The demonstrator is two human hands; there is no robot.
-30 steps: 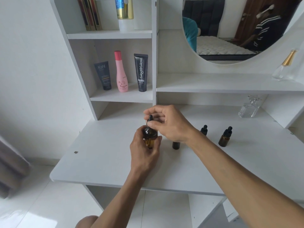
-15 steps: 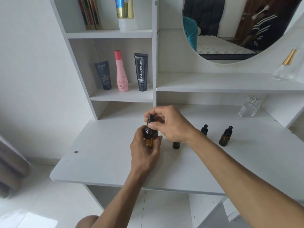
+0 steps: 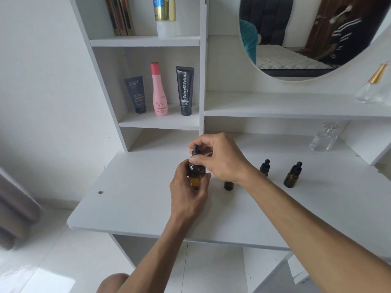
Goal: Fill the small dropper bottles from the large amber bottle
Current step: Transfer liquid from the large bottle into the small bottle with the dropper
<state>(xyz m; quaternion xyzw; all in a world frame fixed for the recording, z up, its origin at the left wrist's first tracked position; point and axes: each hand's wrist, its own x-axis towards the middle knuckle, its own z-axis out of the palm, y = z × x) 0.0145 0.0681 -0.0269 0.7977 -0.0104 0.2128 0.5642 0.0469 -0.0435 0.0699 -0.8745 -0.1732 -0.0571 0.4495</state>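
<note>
The left hand (image 3: 188, 193) reaches up from the lower middle, forearm rising steeply, with its fingers (image 3: 182, 169) and thumb curled round the body of the large amber bottle (image 3: 195, 175) and the back of the hand toward the camera. The right hand (image 3: 220, 157) comes in from the lower right on a long outstretched forearm, knuckles up. Its fingertips pinch the black dropper cap (image 3: 195, 151) at the bottle's top, just above the left hand.

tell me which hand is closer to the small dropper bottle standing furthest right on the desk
Right. The right hand pinches the large amber bottle's dropper cap, left of that small dropper bottle. The left hand grips the amber bottle farther left.
</note>
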